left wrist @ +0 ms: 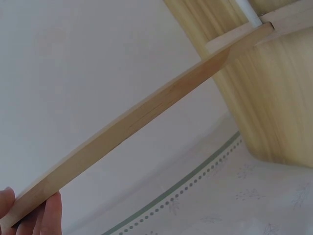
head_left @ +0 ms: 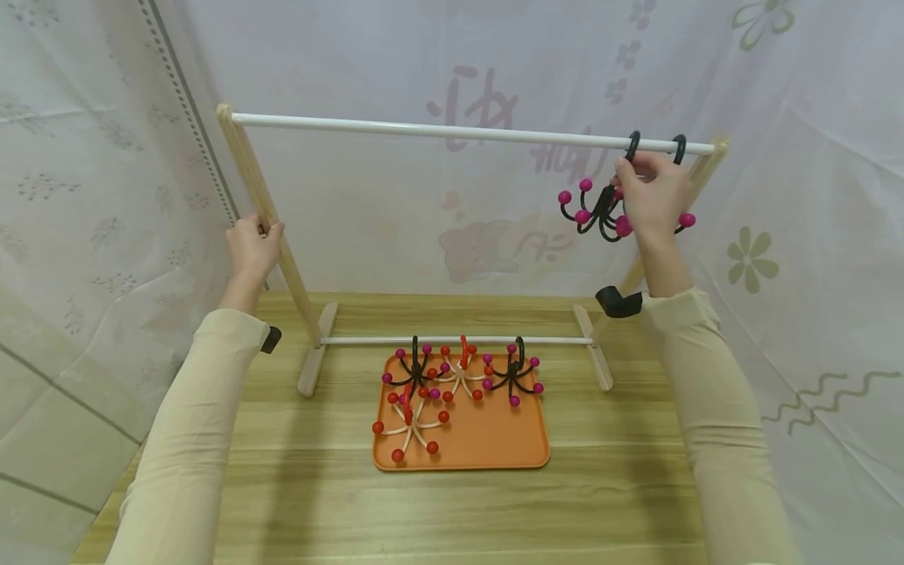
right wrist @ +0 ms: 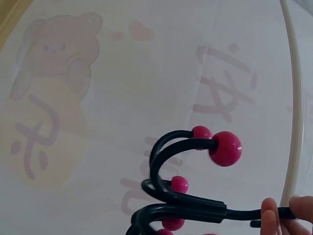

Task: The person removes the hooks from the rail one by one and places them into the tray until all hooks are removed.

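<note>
My right hand pinches the stem of a black multi-arm hanger tipped with pink balls. The hanger's hook loops over the white top rail, near its right end. Just right of it, another black hook hangs on the rail, its lower part mostly behind the hand. In the right wrist view, thumb and fingers hold the stem beside the rail. My left hand grips the rack's left wooden post; the left wrist view shows fingers around the post.
Below the rack, an orange tray holds two black hangers with pink balls and two white ones with red hooks and red balls. The rack's lower bar and wooden feet stand on the wooden table. Patterned curtains surround it.
</note>
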Demonstrator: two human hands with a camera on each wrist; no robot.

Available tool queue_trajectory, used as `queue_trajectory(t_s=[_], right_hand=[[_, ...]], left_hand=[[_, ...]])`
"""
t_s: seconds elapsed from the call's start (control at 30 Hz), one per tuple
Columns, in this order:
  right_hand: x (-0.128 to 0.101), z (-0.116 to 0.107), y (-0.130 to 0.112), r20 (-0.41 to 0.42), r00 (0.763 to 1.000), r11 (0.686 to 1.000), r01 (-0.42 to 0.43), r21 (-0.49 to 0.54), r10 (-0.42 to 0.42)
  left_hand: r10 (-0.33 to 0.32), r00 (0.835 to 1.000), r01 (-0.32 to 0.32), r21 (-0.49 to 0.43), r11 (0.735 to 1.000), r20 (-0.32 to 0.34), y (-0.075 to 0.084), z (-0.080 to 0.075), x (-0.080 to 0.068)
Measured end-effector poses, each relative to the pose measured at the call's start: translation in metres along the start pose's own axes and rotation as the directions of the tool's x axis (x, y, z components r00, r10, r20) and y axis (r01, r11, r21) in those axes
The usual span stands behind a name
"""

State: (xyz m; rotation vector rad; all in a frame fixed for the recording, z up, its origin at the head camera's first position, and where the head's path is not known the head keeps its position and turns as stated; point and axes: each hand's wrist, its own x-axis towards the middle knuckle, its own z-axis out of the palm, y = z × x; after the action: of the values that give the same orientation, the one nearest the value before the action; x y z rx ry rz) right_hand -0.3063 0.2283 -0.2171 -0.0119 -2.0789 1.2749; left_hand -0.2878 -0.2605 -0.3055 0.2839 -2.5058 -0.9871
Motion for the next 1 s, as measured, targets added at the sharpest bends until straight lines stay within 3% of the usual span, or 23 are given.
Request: queue_trajectory(t_s=[0.13,0.47,0.67,1.0], right_hand=[[-0.001,0.000,0.001,-0.010,1.000,0.996,0.010,0.088,-0.009],[-0.029,-0.004,-0.021,-0.069,0.973,0.947,0.230,0.224,-0.220],[-0.054,-0.006,-0.033,-0.042,0.966,0.925,0.258,0.278,-0.257],[-0.099,0.001,-0.017,0.054,0.952,0.914,0.271,0.301,-0.300]], left_hand=[[-0.013,1.000,0.013,-0.007,1.000,0.023,0.000,-0.001,0.000],[-0.029,1.000,0.029,-0.041,0.999,0.010,-0.001,-0.002,0.003],[-0.043,0.999,0.043,-0.045,0.998,-0.002,-0.004,-0.004,0.003],[-0.061,0.998,0.061,-0.030,0.998,-0.003,-0.005,-0.005,0.004]])
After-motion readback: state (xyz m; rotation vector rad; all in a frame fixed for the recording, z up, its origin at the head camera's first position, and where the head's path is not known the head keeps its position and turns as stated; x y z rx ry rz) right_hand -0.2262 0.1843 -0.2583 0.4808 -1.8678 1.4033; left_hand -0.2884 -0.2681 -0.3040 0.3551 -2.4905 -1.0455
